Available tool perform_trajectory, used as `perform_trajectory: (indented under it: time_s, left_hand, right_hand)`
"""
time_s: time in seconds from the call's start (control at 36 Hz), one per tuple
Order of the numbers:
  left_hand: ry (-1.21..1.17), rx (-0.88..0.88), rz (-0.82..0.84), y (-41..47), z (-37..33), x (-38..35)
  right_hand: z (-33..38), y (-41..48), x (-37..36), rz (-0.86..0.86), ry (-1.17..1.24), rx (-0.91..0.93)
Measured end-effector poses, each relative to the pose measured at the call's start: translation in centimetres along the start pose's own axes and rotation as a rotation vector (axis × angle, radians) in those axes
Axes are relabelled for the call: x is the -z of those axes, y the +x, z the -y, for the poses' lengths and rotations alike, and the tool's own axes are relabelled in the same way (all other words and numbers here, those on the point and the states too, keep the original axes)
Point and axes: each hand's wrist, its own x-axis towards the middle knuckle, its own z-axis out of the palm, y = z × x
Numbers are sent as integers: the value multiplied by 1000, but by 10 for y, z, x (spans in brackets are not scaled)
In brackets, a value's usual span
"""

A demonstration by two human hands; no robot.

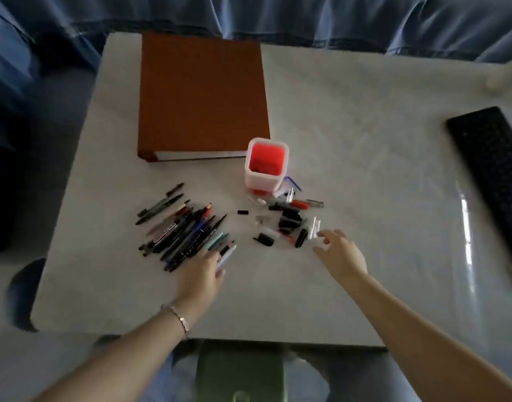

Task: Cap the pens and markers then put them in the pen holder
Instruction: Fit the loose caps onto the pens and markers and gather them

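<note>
- The holder (pixel 260 181), white with a red inside, stands upright near the middle of the table (pixel 350 126).
- The pens (pixel 185 230) lie in a loose pile at 8 o'clock from the holder, most of them slanting side by side with no caps on.
- The caps (pixel 289 221) lie scattered at 5 o'clock from the holder, black, red and clear ones mixed.
- The left hand (pixel 199 275) lies over the near end of the pile, at its 5 o'clock edge, fingers on a pale pen (pixel 227 256); I cannot tell whether it grips the pen or only touches it.
- The right hand (pixel 343 250) has its fingers spread wide and holds nothing; its fingertips are just beside two clear caps (pixel 314 227) at the 4 o'clock edge of the scatter.
- A brown binder (pixel 202 94) lies flat at 11 o'clock from the holder, its corner just beside it.
- A black keyboard (pixel 489 169) lies at 3 o'clock, well apart.
</note>
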Motion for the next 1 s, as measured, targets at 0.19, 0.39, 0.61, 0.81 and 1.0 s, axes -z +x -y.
perform_trajectory:
  time_s: [0.19, 0.39, 0.61, 0.81, 1.0]
  left_hand:
    - [103, -231, -137, 20, 24, -45]
    - [45, -311, -276, 25, 36, -63]
    - [-357, -214, -393, 49, -4, -23]
    - [-551, -354, -394, 59, -30, -11]
    - [-659, -480, -289, 38, -48, -15]
  right_hand:
    - [-26, 32, -26, -182, -133, 267]
    - [-45, 45, -40, -350, -325, 538]
    - [-36, 61, -42, -552, -423, 700]
    - [-32, 59, -46, -753, -356, 704]
    - [13, 2, -24, -614, 597, 392]
